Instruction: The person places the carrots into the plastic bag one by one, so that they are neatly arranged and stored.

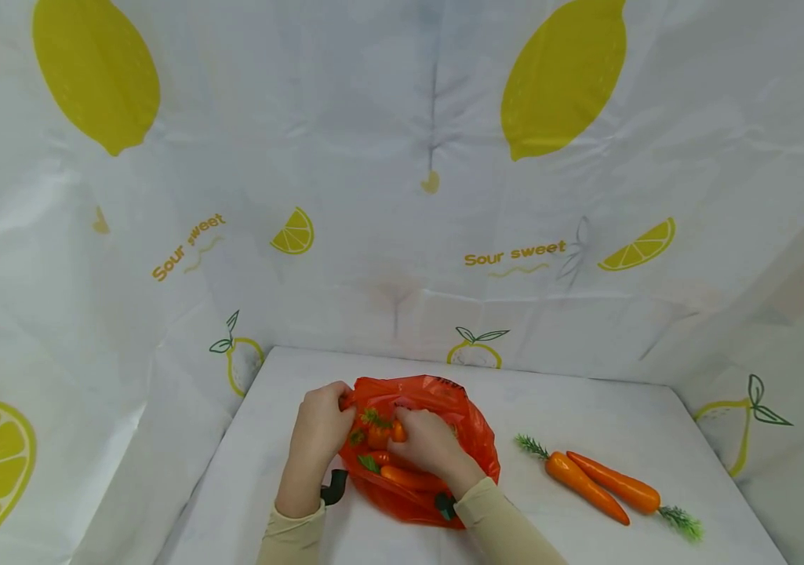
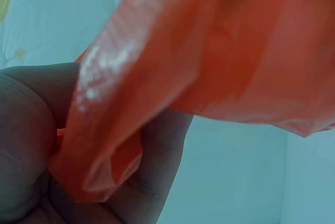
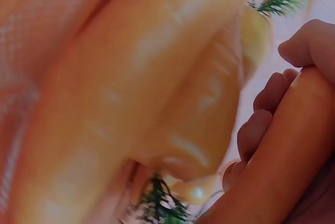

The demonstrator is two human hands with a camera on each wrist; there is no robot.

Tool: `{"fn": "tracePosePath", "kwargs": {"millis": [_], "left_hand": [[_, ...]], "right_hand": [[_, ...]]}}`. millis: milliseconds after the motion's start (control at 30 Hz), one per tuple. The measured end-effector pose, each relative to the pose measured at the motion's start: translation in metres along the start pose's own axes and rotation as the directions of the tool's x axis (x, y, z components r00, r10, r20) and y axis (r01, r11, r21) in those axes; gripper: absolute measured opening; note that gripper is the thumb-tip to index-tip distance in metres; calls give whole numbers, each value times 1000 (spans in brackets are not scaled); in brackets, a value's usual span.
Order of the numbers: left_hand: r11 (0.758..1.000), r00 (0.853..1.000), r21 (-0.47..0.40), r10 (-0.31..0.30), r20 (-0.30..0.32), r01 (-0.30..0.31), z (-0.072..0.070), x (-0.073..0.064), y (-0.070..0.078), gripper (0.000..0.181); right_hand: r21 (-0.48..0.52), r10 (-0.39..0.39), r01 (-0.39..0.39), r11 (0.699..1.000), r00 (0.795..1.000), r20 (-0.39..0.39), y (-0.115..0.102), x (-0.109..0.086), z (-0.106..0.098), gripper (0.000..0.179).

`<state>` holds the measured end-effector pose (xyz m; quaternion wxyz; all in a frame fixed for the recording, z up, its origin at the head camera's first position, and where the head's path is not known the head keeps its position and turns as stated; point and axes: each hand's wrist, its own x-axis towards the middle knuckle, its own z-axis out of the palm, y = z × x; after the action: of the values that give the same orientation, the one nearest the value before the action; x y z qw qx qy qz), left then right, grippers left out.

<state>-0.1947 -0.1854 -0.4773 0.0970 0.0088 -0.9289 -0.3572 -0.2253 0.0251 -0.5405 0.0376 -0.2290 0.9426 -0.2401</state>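
An orange-red plastic bag (image 1: 475,428) lies open-mouthed on the white table, with several carrots in it; one carrot (image 1: 409,477) shows near its front. My left hand (image 1: 321,428) grips the bag's left rim, and in the left wrist view the crumpled plastic (image 2: 104,145) runs between thumb and fingers. My right hand (image 1: 430,443) is inside the bag mouth, its fingers curled round a carrot (image 3: 293,145). Beside that hand, the right wrist view shows other carrots (image 3: 120,93) close up, with green leafy tops (image 3: 159,200).
Two carrots with green tops lie on the table right of the bag: a nearer carrot (image 1: 585,488) and a farther carrot (image 1: 616,480). A white lemon-print sheet (image 1: 387,204) hangs behind and at the sides. Dark curved pieces (image 1: 334,487) sit by my wrists.
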Motion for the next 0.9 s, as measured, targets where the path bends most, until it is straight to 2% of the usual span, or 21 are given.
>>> {"fn": "tracePosePath", "kwargs": {"millis": [200,433,700,900], "left_hand": [[1000,1000,-1,-14,6,14,-1,0,3,8],[1000,1000,4,-3,-4,3,-2,0,4,9],[1000,1000,1,-16,6,16,-1,-1,3,9],[1000,1000,-3,-9,11,9,-2,-1,3,8]], "right_hand": [[-1,26,-26,1000,1000,13,4,0,9,40],[-33,37,-37,999,999,-9,5,3,13,44],[-74,32,-33,997,999,-25,4,4,19,33],[-98,36,-39,994,999,-31,3,2,21,51]]}}
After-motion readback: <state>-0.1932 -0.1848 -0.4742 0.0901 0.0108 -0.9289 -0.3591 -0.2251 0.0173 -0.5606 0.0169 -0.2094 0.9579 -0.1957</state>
